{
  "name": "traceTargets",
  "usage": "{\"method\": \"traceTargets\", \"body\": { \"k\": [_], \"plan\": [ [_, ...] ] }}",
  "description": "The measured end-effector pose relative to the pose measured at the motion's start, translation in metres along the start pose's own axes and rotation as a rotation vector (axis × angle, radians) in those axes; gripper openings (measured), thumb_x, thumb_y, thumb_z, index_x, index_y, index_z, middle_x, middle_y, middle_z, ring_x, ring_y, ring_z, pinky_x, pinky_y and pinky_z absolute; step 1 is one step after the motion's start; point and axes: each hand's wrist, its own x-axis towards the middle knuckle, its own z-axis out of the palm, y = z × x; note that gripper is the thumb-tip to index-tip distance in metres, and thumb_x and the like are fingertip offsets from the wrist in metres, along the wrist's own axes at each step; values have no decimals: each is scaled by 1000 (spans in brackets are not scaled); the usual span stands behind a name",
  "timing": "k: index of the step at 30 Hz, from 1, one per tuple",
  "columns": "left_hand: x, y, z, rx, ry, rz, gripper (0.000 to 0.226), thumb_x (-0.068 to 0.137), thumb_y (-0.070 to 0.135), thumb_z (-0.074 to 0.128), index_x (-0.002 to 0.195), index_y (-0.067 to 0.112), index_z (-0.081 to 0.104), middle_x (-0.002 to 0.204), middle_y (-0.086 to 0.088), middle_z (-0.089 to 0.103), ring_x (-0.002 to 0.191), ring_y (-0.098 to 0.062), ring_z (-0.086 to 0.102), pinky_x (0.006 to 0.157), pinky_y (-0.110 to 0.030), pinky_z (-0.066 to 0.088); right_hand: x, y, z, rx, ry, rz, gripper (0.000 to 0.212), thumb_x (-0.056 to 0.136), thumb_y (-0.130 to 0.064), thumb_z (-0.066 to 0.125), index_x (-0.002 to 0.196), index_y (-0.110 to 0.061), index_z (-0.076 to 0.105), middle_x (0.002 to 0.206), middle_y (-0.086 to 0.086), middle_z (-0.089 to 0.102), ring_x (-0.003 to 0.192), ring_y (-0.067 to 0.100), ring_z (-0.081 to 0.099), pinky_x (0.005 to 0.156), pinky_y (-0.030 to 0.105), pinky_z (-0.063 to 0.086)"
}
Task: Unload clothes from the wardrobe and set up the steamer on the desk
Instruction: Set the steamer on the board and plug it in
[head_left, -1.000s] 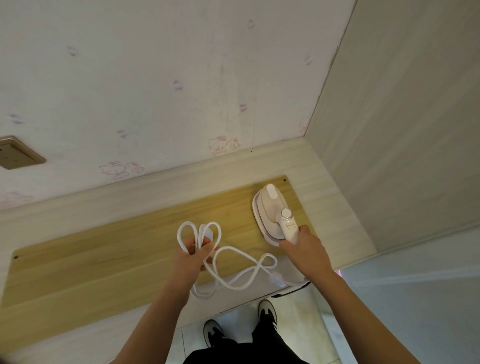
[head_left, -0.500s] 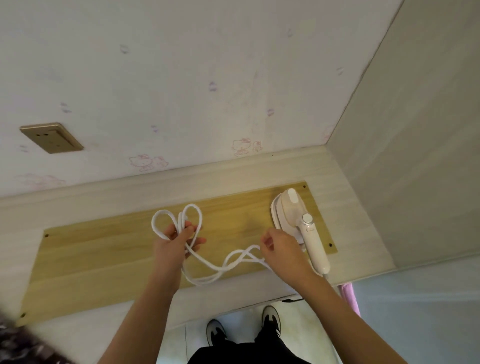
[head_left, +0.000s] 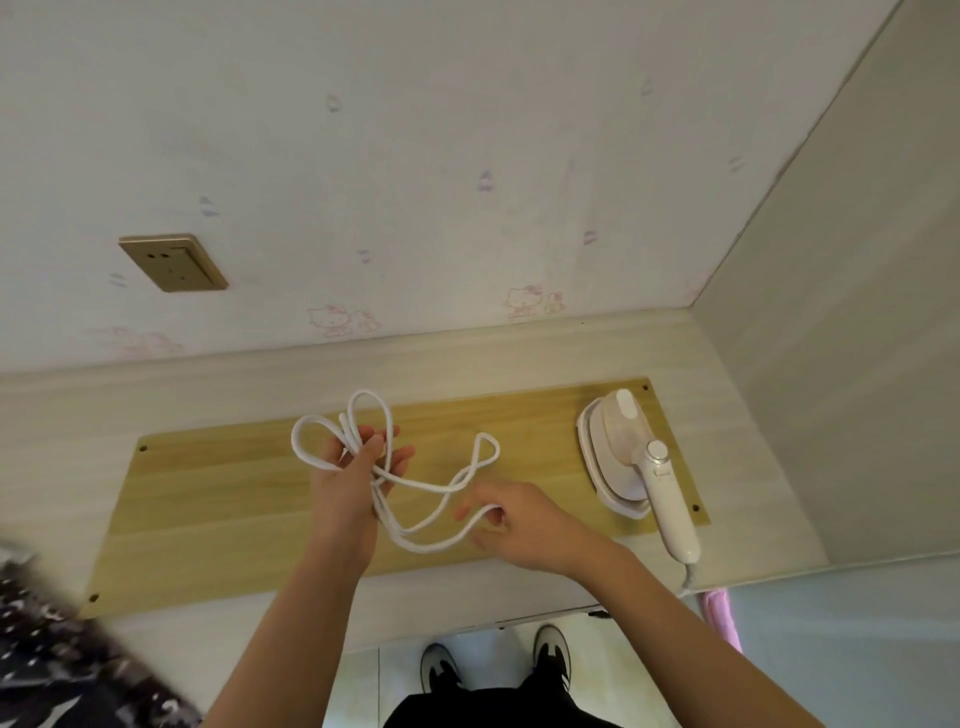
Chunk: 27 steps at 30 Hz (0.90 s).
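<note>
A white and cream hand steamer (head_left: 631, 457) lies on the desk (head_left: 467, 364) at the right end of a yellow wooden board (head_left: 223, 499), its handle pointing toward the front edge. Its white cord (head_left: 457, 483) runs in loose loops across the board. My left hand (head_left: 353, 478) holds a bunch of cord loops above the board's middle. My right hand (head_left: 519, 525) pinches a stretch of the cord a little to the right, apart from the steamer.
A gold wall socket (head_left: 174, 262) sits on the wallpapered wall at upper left. A pale wardrobe side panel (head_left: 841, 322) closes off the desk's right end. Dark patterned cloth (head_left: 57, 654) lies at lower left. A pink cloth (head_left: 722, 618) hangs below the desk's right front.
My right hand has let go of the steamer's handle and moved left onto the cord. My left hand has lifted the loops. The view has swung left, bringing the socket into sight.
</note>
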Motion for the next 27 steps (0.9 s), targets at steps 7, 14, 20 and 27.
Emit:
{"method": "traceTargets", "body": {
  "k": [7, 14, 20, 27],
  "plan": [
    [10, 21, -30, -39, 4, 0, 13, 92, 1, 51, 101, 7, 58, 94, -11, 70, 77, -24, 72, 69, -33, 60, 1, 10, -18, 144, 248, 106, 25, 76, -36, 76, 68, -18, 62, 68, -11, 51, 62, -4, 46, 62, 10, 35],
    [19, 44, -60, -73, 55, 46, 17, 92, -5, 49, 90, 12, 54, 103, -11, 69, 88, -27, 71, 77, -29, 59, 5, 36, -30, -28, 302, 284, 39, 78, -41, 73, 55, -24, 47, 57, -9, 42, 55, 8, 39, 54, 22, 29],
    [14, 62, -71, 69, 34, 122, 20, 91, -4, 51, 86, 14, 58, 94, -3, 70, 84, -25, 69, 79, -34, 54, 15, 45, -31, -362, 376, 422, 43, 83, -51, 61, 57, -22, 44, 57, -6, 48, 56, 13, 48, 51, 28, 35],
    [1, 51, -47, 121, 6, 131, 13, 90, -4, 53, 89, 9, 57, 87, -3, 70, 72, -18, 66, 70, -31, 53, 42, 28, -15, -660, 151, 381, 27, 90, -37, 49, 82, -17, 65, 84, 2, 66, 82, 24, 63, 66, 32, 48]
  ]
}}
